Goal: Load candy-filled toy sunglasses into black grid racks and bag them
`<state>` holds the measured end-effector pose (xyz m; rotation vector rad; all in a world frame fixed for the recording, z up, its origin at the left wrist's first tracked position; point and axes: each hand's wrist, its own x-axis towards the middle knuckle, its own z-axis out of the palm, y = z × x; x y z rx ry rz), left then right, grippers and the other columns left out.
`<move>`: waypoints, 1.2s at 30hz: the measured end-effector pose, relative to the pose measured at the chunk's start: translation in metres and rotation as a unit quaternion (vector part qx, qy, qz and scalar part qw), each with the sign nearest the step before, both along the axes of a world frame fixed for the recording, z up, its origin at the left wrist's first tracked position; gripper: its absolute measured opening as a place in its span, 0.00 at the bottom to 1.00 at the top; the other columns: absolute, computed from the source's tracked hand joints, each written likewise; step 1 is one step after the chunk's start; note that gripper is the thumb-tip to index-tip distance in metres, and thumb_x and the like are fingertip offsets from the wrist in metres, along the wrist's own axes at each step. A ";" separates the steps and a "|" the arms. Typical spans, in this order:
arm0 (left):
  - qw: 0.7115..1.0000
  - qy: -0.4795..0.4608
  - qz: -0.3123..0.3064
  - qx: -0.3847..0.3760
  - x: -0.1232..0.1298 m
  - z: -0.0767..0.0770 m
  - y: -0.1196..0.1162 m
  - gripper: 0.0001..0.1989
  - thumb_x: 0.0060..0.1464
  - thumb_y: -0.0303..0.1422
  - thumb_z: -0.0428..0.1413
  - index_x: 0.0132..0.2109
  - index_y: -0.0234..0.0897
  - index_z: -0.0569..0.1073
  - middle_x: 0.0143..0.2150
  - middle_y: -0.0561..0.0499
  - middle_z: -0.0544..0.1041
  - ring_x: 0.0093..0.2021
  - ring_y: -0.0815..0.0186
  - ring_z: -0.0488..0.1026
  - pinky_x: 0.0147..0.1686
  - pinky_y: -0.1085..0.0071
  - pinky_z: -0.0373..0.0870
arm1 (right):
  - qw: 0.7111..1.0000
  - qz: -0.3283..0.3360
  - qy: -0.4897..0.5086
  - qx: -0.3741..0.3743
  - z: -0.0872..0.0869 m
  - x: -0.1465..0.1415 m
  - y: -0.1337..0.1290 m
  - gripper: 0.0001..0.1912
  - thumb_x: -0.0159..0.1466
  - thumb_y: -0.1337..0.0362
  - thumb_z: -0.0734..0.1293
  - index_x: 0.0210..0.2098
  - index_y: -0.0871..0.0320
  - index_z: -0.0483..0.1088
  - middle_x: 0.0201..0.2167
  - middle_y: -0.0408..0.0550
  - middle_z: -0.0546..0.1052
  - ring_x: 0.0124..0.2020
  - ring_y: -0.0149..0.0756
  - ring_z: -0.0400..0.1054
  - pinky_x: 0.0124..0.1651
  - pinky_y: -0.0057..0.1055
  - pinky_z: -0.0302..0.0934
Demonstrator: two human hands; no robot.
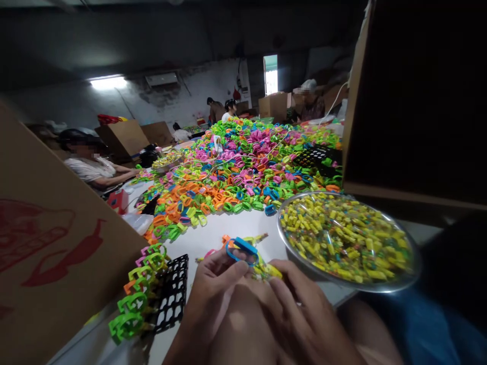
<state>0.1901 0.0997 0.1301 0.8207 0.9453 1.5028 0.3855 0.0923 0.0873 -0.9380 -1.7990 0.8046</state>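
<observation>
My left hand (220, 274) pinches a blue plastic loop (243, 248), shaped like a toy watch band, between thumb and fingers. Close beside it, my right hand (292, 289) has its fingers curled round small yellow pieces (272, 271); their exact kind is blurred. Beyond my fingers, an orange piece (226, 239) and another yellow piece (256, 238) lie on the white table (224, 223). To the left is a black slotted rack (173, 291), with a row of green, yellow, orange and pink loops (133, 302) along its side.
A wide metal bowl (414, 263) of small yellow pieces stands at the right. A large heap of coloured loops (247, 167) covers the table ahead. Cardboard boxes (49, 243) flank both sides. A person (91, 167) works at the left, with several others farther back.
</observation>
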 end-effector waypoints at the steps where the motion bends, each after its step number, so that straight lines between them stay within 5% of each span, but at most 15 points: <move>1: 1.000 0.003 -0.006 -0.001 0.002 0.000 -0.003 0.17 0.42 0.42 0.81 0.36 0.40 0.89 0.35 0.48 0.85 0.40 0.64 0.81 0.45 0.71 0.78 | 1.000 0.007 -0.001 -0.004 0.000 -0.002 -0.005 0.19 0.81 0.49 0.60 0.61 0.46 0.76 0.57 0.51 0.81 0.59 0.48 0.76 0.61 0.38 0.75; 7: 0.998 0.046 -0.021 0.039 0.004 0.000 -0.006 0.14 0.52 0.46 0.76 0.39 0.41 0.90 0.37 0.46 0.87 0.41 0.61 0.84 0.49 0.68 0.81 | 0.999 0.017 -0.003 -0.031 0.014 0.002 -0.024 0.26 0.76 0.45 0.68 0.68 0.44 0.72 0.62 0.51 0.80 0.63 0.52 0.75 0.62 0.39 0.75; 12: 0.971 0.208 0.053 0.108 0.003 -0.004 -0.011 0.10 0.61 0.43 0.70 0.41 0.42 0.87 0.38 0.49 0.87 0.40 0.61 0.85 0.44 0.70 0.82 | 0.999 0.003 0.009 -0.033 0.032 -0.007 -0.020 0.20 0.83 0.52 0.58 0.61 0.46 0.77 0.52 0.49 0.84 0.54 0.45 0.79 0.56 0.32 0.77; 15: 0.890 0.374 0.134 0.223 0.000 -0.007 -0.019 0.02 0.66 0.32 0.66 0.44 0.43 0.85 0.40 0.52 0.87 0.39 0.64 0.83 0.44 0.70 0.80 | 1.000 -0.012 -0.005 0.003 0.036 -0.003 -0.018 0.19 0.83 0.55 0.56 0.57 0.48 0.78 0.48 0.49 0.84 0.49 0.42 0.81 0.52 0.29 0.77; 20: 0.641 0.610 0.159 0.438 -0.006 -0.005 -0.032 0.16 0.65 0.17 0.60 0.56 0.34 0.81 0.48 0.45 0.85 0.49 0.61 0.78 0.56 0.64 0.72 | 0.986 -0.039 -0.129 0.100 0.044 0.011 -0.023 0.17 0.83 0.58 0.57 0.60 0.52 0.76 0.45 0.52 0.82 0.42 0.40 0.81 0.46 0.28 0.76; 22: 0.593 0.648 0.145 0.455 -0.007 -0.002 -0.036 0.17 0.66 0.18 0.59 0.58 0.30 0.80 0.50 0.41 0.85 0.53 0.58 0.76 0.56 0.61 0.70 | 0.977 -0.055 -0.162 0.125 0.048 0.011 -0.026 0.18 0.84 0.57 0.56 0.60 0.54 0.75 0.43 0.51 0.82 0.39 0.40 0.80 0.41 0.28 0.76; 27: 0.563 0.683 0.136 0.444 -0.008 0.001 -0.044 0.16 0.73 0.23 0.51 0.60 0.34 0.80 0.50 0.42 0.86 0.54 0.55 0.73 0.58 0.57 0.63 | 0.972 -0.081 -0.174 0.136 0.050 0.009 -0.028 0.19 0.83 0.55 0.57 0.54 0.53 0.78 0.42 0.53 0.83 0.35 0.43 0.81 0.38 0.31 0.76; 32: 0.547 0.695 0.117 0.452 -0.010 -0.005 -0.047 0.19 0.75 0.23 0.47 0.59 0.37 0.81 0.50 0.44 0.86 0.57 0.56 0.72 0.66 0.57 0.57 | 0.995 -0.030 -0.089 -0.032 0.047 0.010 -0.030 0.14 0.78 0.53 0.65 0.47 0.50 0.81 0.38 0.48 0.84 0.36 0.43 0.80 0.37 0.29 0.74; 36: 0.542 0.699 0.083 0.460 -0.018 -0.003 -0.062 0.20 0.73 0.21 0.48 0.60 0.36 0.81 0.49 0.45 0.87 0.62 0.57 0.73 0.69 0.60 0.58 | 0.987 0.030 0.027 -0.157 0.043 0.009 -0.033 0.15 0.77 0.50 0.67 0.43 0.50 0.82 0.39 0.43 0.85 0.42 0.42 0.82 0.44 0.26 0.74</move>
